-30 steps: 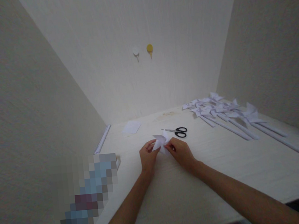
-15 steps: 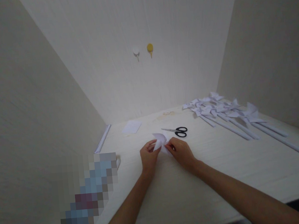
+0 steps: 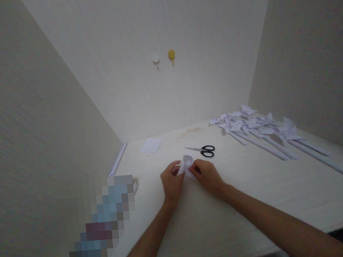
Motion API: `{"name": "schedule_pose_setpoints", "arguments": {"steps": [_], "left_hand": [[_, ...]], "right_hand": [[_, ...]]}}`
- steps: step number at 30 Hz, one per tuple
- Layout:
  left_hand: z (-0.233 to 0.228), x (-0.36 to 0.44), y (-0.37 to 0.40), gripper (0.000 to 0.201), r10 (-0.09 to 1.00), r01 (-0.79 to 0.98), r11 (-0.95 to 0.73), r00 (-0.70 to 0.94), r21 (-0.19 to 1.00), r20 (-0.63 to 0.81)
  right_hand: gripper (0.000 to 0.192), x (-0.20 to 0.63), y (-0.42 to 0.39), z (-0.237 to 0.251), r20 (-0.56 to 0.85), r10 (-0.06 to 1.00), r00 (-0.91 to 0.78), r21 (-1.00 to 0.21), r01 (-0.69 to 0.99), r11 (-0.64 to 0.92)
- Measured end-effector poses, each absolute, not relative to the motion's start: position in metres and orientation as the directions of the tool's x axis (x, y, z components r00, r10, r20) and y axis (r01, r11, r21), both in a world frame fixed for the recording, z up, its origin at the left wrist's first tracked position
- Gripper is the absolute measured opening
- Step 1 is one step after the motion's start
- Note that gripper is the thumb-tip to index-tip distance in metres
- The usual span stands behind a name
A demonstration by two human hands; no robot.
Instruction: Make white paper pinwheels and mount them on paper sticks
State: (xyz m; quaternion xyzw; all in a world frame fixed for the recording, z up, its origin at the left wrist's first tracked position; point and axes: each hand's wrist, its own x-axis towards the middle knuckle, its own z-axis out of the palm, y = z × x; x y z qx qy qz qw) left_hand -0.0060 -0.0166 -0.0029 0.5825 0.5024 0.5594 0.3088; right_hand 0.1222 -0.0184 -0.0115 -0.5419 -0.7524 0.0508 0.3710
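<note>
A small white paper pinwheel (image 3: 187,159) is pinched between my two hands above the middle of the table. My left hand (image 3: 172,181) grips its left side, thumb and fingers curled round the paper. From the right, the fingertips of my right hand (image 3: 207,176) press together near the pinwheel's centre. One blade curls over at the top; the lower part is partly covered by my fingers. Just beyond my right hand lie scissors (image 3: 206,150) with black handles, blades pointing left.
Finished-looking paper pinwheels (image 3: 243,124) on rolled paper sticks (image 3: 263,147) pile up at the right. A square paper sheet (image 3: 151,145) lies back left, near a paper roll (image 3: 118,159) by the left wall. Two hooks (image 3: 171,54) hang on the back wall. A blurred-out object (image 3: 101,222) sits at left.
The pinwheel's upper blade, which stood out pointed to the left, is now curled inward toward the centre. Both hands keep nearly the same place and hold on the paper.
</note>
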Motion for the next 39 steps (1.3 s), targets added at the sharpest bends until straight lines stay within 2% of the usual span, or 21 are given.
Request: {"name": "schedule_pose_setpoints", "arguments": {"steps": [5,10,13,19,26,33,39], "left_hand": [[-0.0031,-0.0054,-0.0164,0.026,0.926,0.255,-0.324,-0.114,0.911,0.361],[-0.0019,-0.0058,-0.0147,0.026,0.933,0.196,-0.321,-0.106,0.927,0.345],[-0.0007,-0.0060,-0.0160,0.026,0.920,0.242,-0.345,-0.105,0.907,0.378],[-0.0025,-0.0079,-0.0185,0.028,0.860,0.429,-0.434,-0.066,0.792,0.506],[-0.0029,-0.0098,-0.0206,0.024,0.788,0.586,-0.527,0.067,0.615,0.612],[-0.0017,-0.0094,-0.0231,0.030,0.786,0.622,-0.539,0.128,0.569,0.604],[-0.0041,-0.0087,-0.0230,0.030,0.751,0.558,-0.594,0.126,0.579,0.648]], "right_hand": [[0.014,0.1222,-0.0179,-0.0114,0.511,0.852,-0.116,-0.490,0.775,0.400],[0.011,0.1239,-0.0145,-0.0149,0.537,0.840,-0.071,-0.590,0.681,0.434],[0.009,0.1246,-0.0135,-0.0157,0.552,0.830,-0.077,-0.626,0.620,0.474],[0.009,0.1243,-0.0130,-0.0154,0.522,0.849,-0.084,-0.716,0.499,0.489],[0.011,0.1240,-0.0126,-0.0124,0.411,0.912,0.003,-0.844,0.381,0.379],[0.013,0.1249,-0.0137,-0.0093,0.404,0.914,0.036,-0.839,0.414,0.354],[0.014,0.1281,-0.0110,-0.0107,0.438,0.899,0.012,-0.822,0.410,0.395]]}}
